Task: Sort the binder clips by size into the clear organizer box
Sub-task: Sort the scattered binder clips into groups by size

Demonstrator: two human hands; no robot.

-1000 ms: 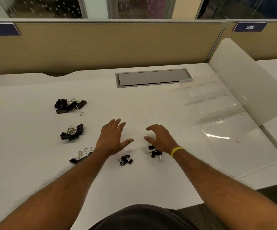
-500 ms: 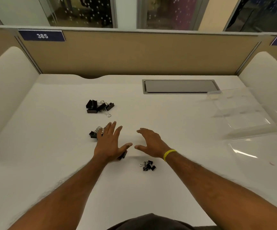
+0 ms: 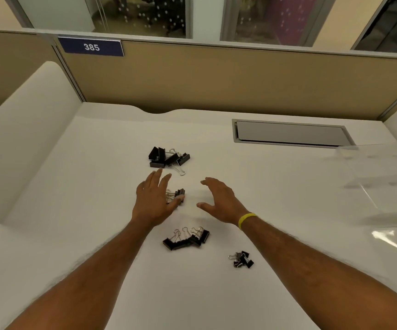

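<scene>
Clear organizer box (image 3: 381,184), contents indiscernible

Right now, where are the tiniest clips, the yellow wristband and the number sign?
tiniest clips (image 3: 241,259): head view, middle of the little pile.
yellow wristband (image 3: 246,219): head view, top of the band.
number sign (image 3: 91,46): head view, on the digits 385.

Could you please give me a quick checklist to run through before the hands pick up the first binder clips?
1. Left hand free: ok, open, empty, over the middle pile.
2. Right hand free: ok, open, holding nothing.
3. Clips grouped: ok, far pile, near pile and smallest pile lie apart.
4. Organizer box within view: not ok, partly cut off at the right edge.
5. Box lid open: cannot tell.
6. Compartments empty: cannot tell, though no clips show inside.
</scene>
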